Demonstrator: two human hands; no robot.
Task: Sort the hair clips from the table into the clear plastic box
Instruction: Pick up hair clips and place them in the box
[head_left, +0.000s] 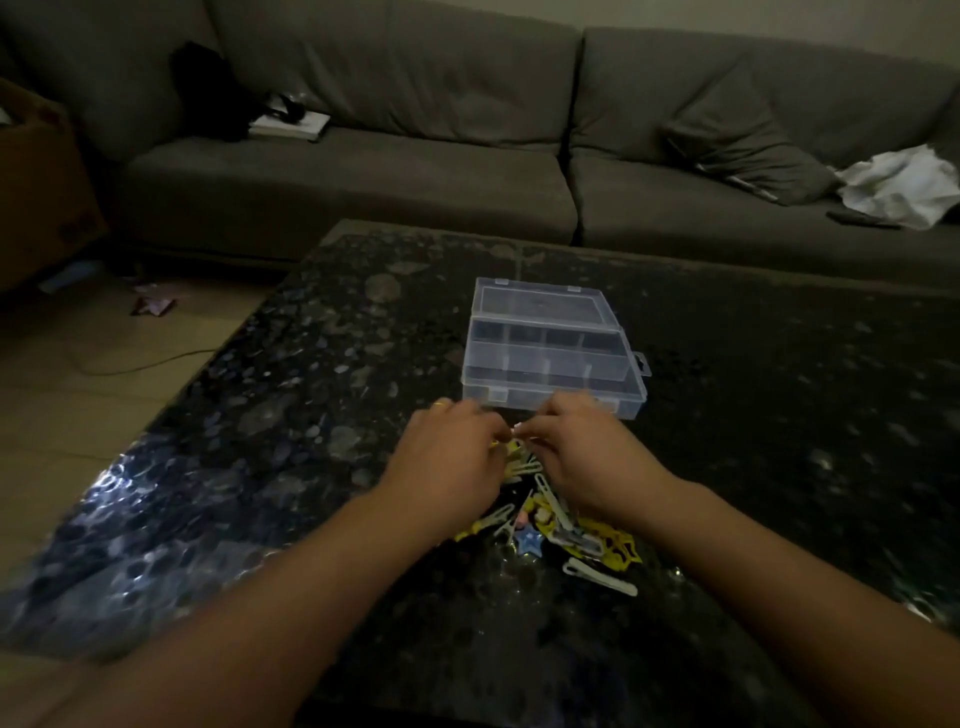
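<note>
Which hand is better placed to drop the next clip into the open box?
Right, probably: the right hand lies directly before the clear box; the left hand sits slightly aside.

A dark speckled table (291, 395) carries an open clear plastic box (550, 358) and piled hair clips (561, 530).

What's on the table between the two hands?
In the head view, between the left hand and right hand lie hair clips, yellow and white, on the dark table.
</note>
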